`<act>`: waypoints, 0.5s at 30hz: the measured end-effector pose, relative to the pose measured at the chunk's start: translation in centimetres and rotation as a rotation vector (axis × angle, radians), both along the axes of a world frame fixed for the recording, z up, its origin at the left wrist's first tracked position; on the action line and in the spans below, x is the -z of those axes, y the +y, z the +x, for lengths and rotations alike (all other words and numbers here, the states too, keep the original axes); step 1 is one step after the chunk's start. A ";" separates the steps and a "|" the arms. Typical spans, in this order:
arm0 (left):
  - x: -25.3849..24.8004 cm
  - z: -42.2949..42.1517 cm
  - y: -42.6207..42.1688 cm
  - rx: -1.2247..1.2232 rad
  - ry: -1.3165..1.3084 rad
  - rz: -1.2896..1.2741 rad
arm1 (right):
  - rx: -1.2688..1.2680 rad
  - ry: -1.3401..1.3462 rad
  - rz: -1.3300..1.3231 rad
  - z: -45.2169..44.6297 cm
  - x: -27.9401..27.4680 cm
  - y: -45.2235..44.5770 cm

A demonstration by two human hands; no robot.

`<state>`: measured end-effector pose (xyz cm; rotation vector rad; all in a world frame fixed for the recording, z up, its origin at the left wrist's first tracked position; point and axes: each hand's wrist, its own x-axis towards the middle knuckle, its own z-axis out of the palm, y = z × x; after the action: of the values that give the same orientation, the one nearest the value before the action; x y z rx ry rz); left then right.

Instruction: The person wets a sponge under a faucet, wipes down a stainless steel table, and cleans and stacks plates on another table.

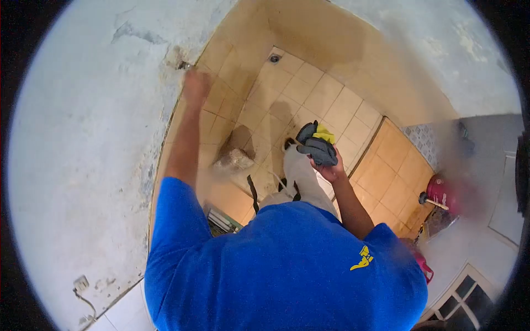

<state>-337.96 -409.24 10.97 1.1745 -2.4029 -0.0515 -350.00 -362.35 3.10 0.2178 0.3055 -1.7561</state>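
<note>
My left hand point(197, 87) is raised at the left wall, its fingers closed around what looks like a tap. Just above my knuckles a small metal fitting point(185, 65) comes out of broken plaster; the rest of it is hidden by the hand. My right hand point(329, 170) is in front of my body, closed on a bundle of dark grey gloves point(319, 150). Bright yellow material point(324, 133) shows among the gloves. Both arms come from blue sleeves.
A crumpled clear plastic bag point(234, 160) rests on the tiled floor point(309, 88) ahead of me. At the far corner is a round drain point(274, 58). A raised tiled ledge point(381, 176) runs along the right, with a red container point(443, 194) beyond it.
</note>
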 end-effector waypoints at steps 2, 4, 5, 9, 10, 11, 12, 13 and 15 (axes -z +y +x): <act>0.3 0.2 -5.0 -0.241 -0.185 0.036 | -0.019 -0.081 0.104 -2.0 2.0 -3.0; 1.9 1.5 -9.3 -0.269 -0.308 0.213 | -0.037 -0.082 0.122 -3.9 4.7 -5.5; 2.5 1.5 -11.5 -0.279 -0.372 0.295 | -0.060 -0.099 0.138 -4.9 5.6 -7.0; -0.3 0.1 -10.9 -0.383 -0.422 0.346 | -0.125 -0.157 0.322 -7.4 8.5 -11.2; -0.7 0.2 -11.1 -0.347 -0.393 0.333 | -0.158 -0.158 0.329 -7.7 8.8 -12.2; -0.8 0.0 -11.5 -0.314 -0.360 0.319 | -0.194 -0.156 0.334 -8.3 9.1 -13.4; -0.7 -0.1 -11.9 -0.302 -0.388 0.317 | -0.227 -0.156 0.340 -8.7 9.1 -14.4; -0.5 -0.2 -12.3 -0.284 -0.421 0.316 | -0.249 -0.147 0.342 -8.9 9.0 -15.5; -0.6 -0.6 -12.1 -0.278 -0.487 0.320 | -0.289 -0.124 0.346 -9.2 8.8 -17.0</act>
<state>-338.58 -421.38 11.54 1.8404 -2.6787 -0.0694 -359.17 -379.33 -5.74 0.5040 0.5236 -1.3900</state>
